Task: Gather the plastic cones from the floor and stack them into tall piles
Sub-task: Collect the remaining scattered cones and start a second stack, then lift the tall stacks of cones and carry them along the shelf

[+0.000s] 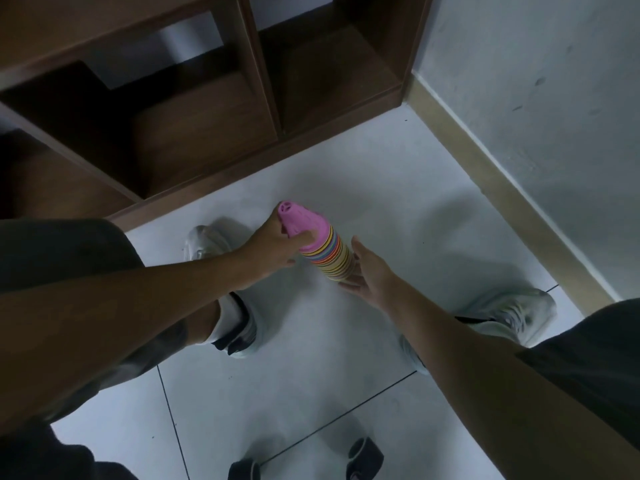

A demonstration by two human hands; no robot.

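Observation:
A tall stack of plastic cones (329, 256) stands on the white tiled floor between my feet, its many coloured rims showing below a pink cone (299, 221) on top. My left hand (272, 249) grips the pink cone near the top of the stack. My right hand (369, 271) rests flat against the lower right side of the stack, fingers spread and not wrapped around it.
A dark wooden shelf unit (207, 109) with open compartments stands just behind the stack. A grey wall with a beige skirting board (491, 188) runs along the right. My two white shoes (207, 244) (512, 313) flank the stack. Two dark objects (363, 455) lie at the bottom edge.

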